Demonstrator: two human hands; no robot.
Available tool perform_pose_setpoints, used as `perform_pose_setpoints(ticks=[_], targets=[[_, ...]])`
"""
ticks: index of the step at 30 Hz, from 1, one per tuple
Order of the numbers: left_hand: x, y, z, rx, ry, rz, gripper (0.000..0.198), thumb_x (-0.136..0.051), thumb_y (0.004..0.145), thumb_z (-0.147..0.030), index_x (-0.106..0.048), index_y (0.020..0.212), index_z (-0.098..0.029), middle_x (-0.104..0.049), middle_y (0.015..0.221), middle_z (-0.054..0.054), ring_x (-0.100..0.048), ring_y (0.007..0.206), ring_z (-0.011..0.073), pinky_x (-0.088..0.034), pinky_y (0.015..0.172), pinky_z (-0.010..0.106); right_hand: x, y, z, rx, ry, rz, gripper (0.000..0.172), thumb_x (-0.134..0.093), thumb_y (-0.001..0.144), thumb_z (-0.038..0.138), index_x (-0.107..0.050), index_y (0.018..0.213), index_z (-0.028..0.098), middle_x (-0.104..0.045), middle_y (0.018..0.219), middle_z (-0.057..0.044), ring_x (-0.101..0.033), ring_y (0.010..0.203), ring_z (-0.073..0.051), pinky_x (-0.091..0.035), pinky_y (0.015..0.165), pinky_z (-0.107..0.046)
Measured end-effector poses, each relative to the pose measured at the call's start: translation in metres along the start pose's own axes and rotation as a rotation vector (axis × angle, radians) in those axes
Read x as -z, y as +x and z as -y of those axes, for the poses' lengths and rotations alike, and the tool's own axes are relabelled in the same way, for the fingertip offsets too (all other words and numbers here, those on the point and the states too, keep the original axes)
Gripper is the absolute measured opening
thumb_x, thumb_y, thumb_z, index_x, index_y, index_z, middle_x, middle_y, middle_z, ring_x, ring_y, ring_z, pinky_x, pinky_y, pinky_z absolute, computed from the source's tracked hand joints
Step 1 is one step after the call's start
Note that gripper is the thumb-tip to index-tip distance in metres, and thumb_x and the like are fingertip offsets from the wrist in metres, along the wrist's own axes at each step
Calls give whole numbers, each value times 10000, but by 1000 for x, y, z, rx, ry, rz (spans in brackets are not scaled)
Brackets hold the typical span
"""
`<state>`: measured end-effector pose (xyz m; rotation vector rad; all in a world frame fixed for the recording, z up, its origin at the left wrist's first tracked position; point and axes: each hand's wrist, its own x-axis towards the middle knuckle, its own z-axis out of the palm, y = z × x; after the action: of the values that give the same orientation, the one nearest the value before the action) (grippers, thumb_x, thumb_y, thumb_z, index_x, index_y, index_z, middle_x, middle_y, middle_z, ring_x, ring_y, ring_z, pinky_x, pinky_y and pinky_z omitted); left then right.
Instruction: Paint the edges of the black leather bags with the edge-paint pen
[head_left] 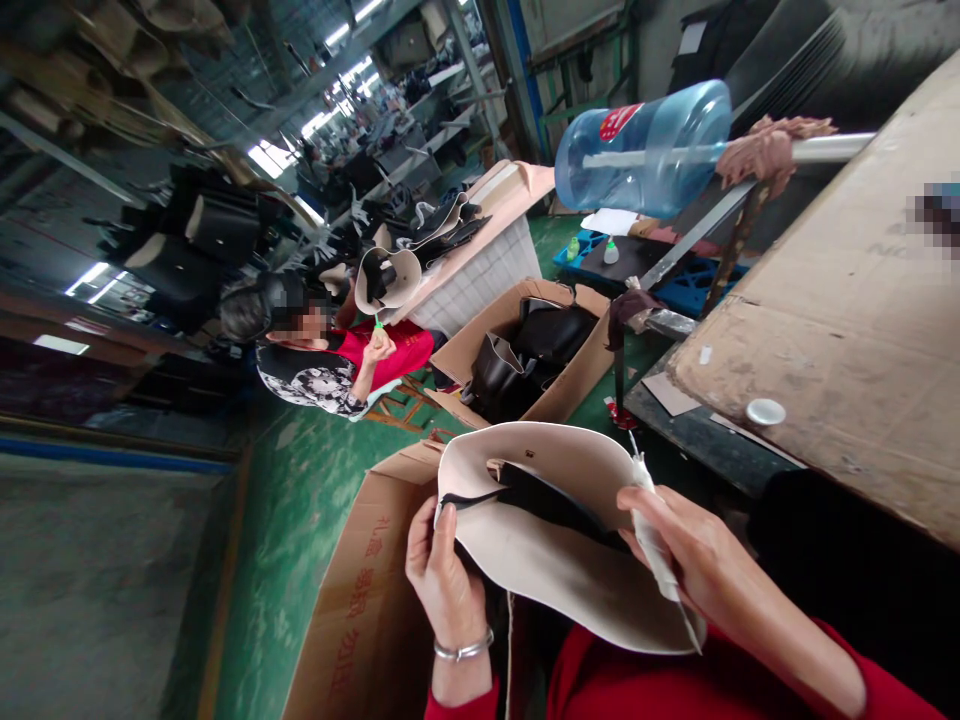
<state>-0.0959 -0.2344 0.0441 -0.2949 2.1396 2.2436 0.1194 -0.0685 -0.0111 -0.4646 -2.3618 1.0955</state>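
A bag with a cream inside and a dark interior gap lies across my lap, its mouth facing up. My left hand, with a silver bangle at the wrist, pinches the left end of its rim beside a black strip. In my right hand is a thin tool wrapped in white, its narrow tip pointing up past the bag's right edge. The right fingers close around the wrapping and rest against the bag. What kind of tool it is, I cannot make out.
A cardboard box stands under the bag at left. Ahead, another box holds black bags. At right are a cardboard-covered table with a white cap and a blue water bottle. A co-worker sits ahead, handling a bag.
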Motion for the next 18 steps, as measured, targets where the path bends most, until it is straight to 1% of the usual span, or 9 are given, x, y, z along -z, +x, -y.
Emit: perform_pose_setpoints(ticks=[1,3,6,9,12,14,16,18], targets=[[2,2,1,-32,22,23,410,-893,660,-352,-758,1015,-199,-761,932,26,-678,807,190,-542,719,297,1,0,1,8,19,7,253,-522,1013,189,-533,1263,228,-628,860,-37,-601,681,-170,-479,613,-278],[8,8,2,-119,93,115,373,-874,698,-392,-768,995,-193,-764,952,38,-684,834,201,-547,741,297,4,0,3,27,59,20,274,-523,1004,177,-545,1271,234,-640,890,-46,-616,711,-170,-503,636,-268],[13,23,-2,-234,248,323,348,-836,758,-413,-775,1014,-185,-766,998,64,-698,913,237,-552,829,323,10,-1,9,32,77,41,318,-502,982,121,-561,1269,245,-643,905,-44,-619,731,-162,-517,663,-254],[8,35,-13,-282,312,547,385,-821,783,-397,-763,1099,-185,-759,1091,98,-701,1004,271,-544,913,352,15,-2,14,37,43,77,330,-484,967,77,-565,1248,232,-631,905,-38,-599,739,-156,-499,658,-244],[-9,43,-24,-342,302,709,390,-815,789,-371,-760,1131,-192,-737,1158,113,-690,1040,273,-540,941,357,20,-3,18,115,-8,93,319,-465,956,53,-565,1209,220,-616,900,-39,-569,763,-164,-466,659,-255],[-25,49,-27,-411,313,765,333,-790,811,-369,-774,1095,-196,-720,1170,110,-681,1026,261,-548,903,340,23,-3,22,169,-43,96,305,-454,940,38,-565,1165,212,-607,886,-43,-544,767,-173,-440,660,-273],[-42,58,-28,-493,328,751,264,-754,840,-377,-787,1030,-196,-713,1147,102,-677,975,241,-553,847,322,27,-2,25,204,-82,95,290,-449,928,25,-563,1127,203,-603,869,-44,-529,765,-182,-423,664,-290],[-61,69,-28,-562,355,712,233,-719,866,-380,-785,991,-195,-719,1084,91,-674,871,211,-553,798,316,32,-1,27,231,-125,101,274,-444,940,17,-566,1100,202,-610,865,-42,-532,771,-187,-426,686,-303]])
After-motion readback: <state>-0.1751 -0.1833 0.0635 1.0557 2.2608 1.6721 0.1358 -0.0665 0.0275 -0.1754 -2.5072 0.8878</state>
